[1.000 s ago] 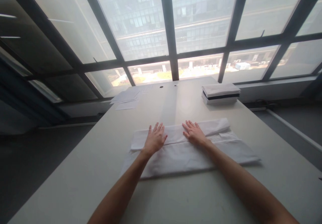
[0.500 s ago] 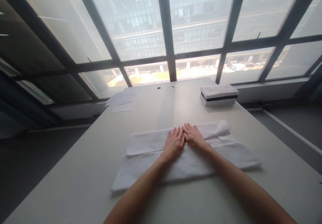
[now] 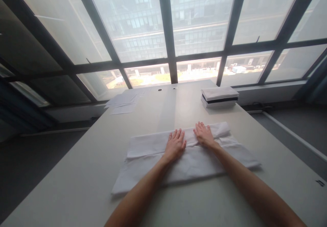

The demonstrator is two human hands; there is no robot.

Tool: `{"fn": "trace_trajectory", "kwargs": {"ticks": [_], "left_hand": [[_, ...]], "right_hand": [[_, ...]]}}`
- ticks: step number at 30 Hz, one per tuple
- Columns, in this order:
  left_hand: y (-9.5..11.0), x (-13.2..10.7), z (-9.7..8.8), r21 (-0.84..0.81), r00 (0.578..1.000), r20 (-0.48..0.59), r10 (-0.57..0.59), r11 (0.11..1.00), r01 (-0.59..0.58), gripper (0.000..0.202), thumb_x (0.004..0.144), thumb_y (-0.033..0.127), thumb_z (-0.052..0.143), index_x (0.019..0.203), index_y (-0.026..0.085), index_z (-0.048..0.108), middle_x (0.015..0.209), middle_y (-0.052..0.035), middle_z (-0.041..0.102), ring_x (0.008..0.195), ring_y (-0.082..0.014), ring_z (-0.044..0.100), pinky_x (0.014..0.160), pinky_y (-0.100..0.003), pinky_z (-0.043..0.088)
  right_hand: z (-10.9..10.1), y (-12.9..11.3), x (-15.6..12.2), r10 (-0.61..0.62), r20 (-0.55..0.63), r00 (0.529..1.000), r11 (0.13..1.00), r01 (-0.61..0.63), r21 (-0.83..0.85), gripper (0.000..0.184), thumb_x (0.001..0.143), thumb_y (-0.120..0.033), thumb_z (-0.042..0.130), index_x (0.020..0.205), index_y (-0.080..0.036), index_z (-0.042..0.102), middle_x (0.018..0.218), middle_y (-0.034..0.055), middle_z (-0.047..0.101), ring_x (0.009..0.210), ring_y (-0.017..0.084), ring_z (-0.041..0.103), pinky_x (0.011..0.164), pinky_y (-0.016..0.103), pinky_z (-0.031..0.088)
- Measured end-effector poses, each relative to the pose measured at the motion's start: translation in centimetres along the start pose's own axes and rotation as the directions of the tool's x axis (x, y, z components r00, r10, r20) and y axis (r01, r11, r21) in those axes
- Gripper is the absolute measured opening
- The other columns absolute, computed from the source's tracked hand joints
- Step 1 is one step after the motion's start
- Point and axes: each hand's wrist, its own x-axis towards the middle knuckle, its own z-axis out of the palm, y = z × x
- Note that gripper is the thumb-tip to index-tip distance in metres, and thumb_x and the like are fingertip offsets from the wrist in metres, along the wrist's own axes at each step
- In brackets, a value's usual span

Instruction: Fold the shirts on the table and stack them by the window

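Note:
A white folded cloth [image 3: 148,169] lies flat across the near half of the table, its far edge turned over into a long strip toward me. My left hand [image 3: 175,144] rests palm down near the middle of that strip, fingers stretched out and slightly spread. To its right, my right hand [image 3: 203,134] also lies flat on the strip, fingers extended, with a gap of cloth between the two hands. Small wrinkles show in the cloth beside my right hand. Neither hand grips anything.
The white table [image 3: 76,172] runs toward large windows. At its far right sits a stack of folded cloths [image 3: 219,96], white with a dark layer. Several white paper sheets [image 3: 122,101] lie at the far left. Two round holes are near the far edge.
My right hand has slid right along the folded strip, away from my left hand, which stays about where it was. The hands were touching before; now they are apart.

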Motion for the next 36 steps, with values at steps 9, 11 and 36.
{"fn": "trace_trajectory", "kwargs": {"ticks": [9, 11, 36], "left_hand": [[0.1, 0.1, -0.2, -0.023, 1.0, 0.021, -0.02, 1.0, 0.02, 0.056, 0.104, 0.041, 0.035, 0.155, 0.019, 0.038, 0.164, -0.0092, 0.03, 0.152, -0.0278, 0.025, 0.123, -0.049, 0.021], [0.1, 0.1, -0.2, -0.031, 1.0, 0.015, -0.019, 0.999, 0.019, 0.056, 0.104, 0.04, 0.035, 0.155, 0.018, 0.038, 0.164, -0.0091, 0.031, 0.152, -0.028, 0.025, 0.123, -0.049, 0.021], [0.2, -0.1, 0.1, -0.005, 1.0, -0.017, 0.017, 1.0, -0.017, 0.059, 0.104, 0.047, 0.034, 0.154, 0.017, 0.039, 0.164, -0.0122, 0.032, 0.151, -0.0305, 0.026, 0.122, -0.053, 0.023]], "right_hand": [[-2.2, 11.2, -1.1, 0.239, -0.008, 0.971, 0.954, -0.237, -0.184, 0.067, 0.103, -0.044, 0.019, 0.159, -0.008, 0.024, 0.167, 0.0149, 0.017, 0.155, 0.024, 0.012, 0.122, 0.056, 0.009], [-2.0, 11.2, -1.1, 0.241, -0.033, 0.97, 0.955, -0.243, -0.167, 0.068, 0.103, -0.044, 0.018, 0.159, -0.007, 0.024, 0.167, 0.0155, 0.018, 0.155, 0.025, 0.012, 0.122, 0.056, 0.009], [-0.2, -0.2, -4.5, -0.286, -0.011, 0.958, 0.958, 0.286, 0.002, 0.057, 0.104, -0.04, 0.031, 0.156, -0.017, 0.038, 0.165, 0.0132, 0.027, 0.153, 0.03, 0.021, 0.121, 0.054, 0.016]]}}
